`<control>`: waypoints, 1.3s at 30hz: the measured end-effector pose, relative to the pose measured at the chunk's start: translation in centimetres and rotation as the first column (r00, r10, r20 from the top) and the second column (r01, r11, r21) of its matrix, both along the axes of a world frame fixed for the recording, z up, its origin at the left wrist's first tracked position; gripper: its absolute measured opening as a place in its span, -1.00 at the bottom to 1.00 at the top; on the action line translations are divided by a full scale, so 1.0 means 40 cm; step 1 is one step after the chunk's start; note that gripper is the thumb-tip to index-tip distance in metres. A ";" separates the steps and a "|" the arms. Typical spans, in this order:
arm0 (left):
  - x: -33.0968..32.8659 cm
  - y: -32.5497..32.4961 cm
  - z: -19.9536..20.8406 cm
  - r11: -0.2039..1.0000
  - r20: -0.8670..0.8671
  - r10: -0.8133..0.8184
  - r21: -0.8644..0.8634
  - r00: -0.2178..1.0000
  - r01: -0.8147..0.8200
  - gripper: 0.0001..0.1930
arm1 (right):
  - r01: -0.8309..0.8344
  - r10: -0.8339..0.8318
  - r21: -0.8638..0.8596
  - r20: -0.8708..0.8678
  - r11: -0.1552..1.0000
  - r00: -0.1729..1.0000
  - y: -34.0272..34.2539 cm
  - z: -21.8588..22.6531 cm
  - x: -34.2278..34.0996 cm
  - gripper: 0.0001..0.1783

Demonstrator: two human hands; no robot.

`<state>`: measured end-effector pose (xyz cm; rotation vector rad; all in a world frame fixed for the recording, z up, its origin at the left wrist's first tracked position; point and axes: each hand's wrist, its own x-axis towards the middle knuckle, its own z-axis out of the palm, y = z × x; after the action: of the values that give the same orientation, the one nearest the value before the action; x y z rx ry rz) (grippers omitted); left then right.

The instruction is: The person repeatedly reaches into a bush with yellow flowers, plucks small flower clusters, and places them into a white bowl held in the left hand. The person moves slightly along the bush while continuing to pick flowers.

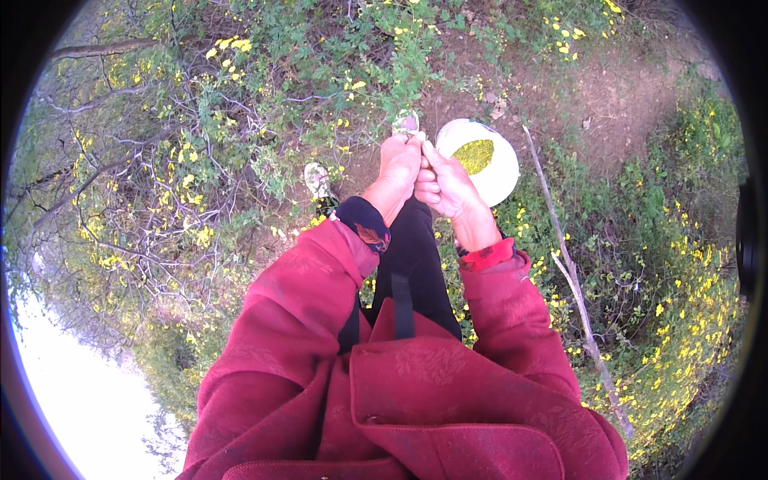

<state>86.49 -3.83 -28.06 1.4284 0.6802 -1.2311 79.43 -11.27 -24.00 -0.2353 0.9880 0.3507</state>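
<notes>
My two hands meet in front of me, fingertips together. My left hand [398, 170] is closed, its thumb and fingers pinched near the tip of the other hand. Curled and pinching at the same spot is my right hand [450, 188]. Whatever small thing lies between the fingertips is too small to make out. Just right of the hands stands a white bucket [502, 188], partly behind my right hand. Loose yellow-green plant bits, perhaps petals or small flowers [474, 157], show inside it.
A patterned shoe [318, 181] stands on the ground at left; another shoe tip [406, 122] shows beyond my hands. A long dry stick [572, 276] slants along the right. Bare twiggy branches [100, 164] crowd the left, and yellow-flowered plants [672, 320] grow at right.
</notes>
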 end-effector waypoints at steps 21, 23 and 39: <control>0.054 0.094 -0.067 0.954 0.314 -0.292 0.156 0.903 0.254 -0.80 | -0.226 0.250 -0.419 -0.810 -0.879 0.530 -0.186 -0.116 0.200 -0.29; 0.059 0.099 -0.063 0.968 0.319 -0.244 0.140 0.916 0.209 -0.81 | -0.348 0.247 -0.337 -0.928 -0.875 0.278 -0.189 -0.143 0.217 -0.49; 0.129 0.044 0.003 0.967 -0.096 -0.182 -0.198 0.979 0.161 -0.78 | -0.506 0.531 -0.575 -0.141 0.644 0.836 -0.025 -0.079 0.111 -0.76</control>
<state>91.67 -2.08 -27.92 1.2868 0.5078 -1.4812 83.88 -12.29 -27.17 -1.1254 0.9534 0.5525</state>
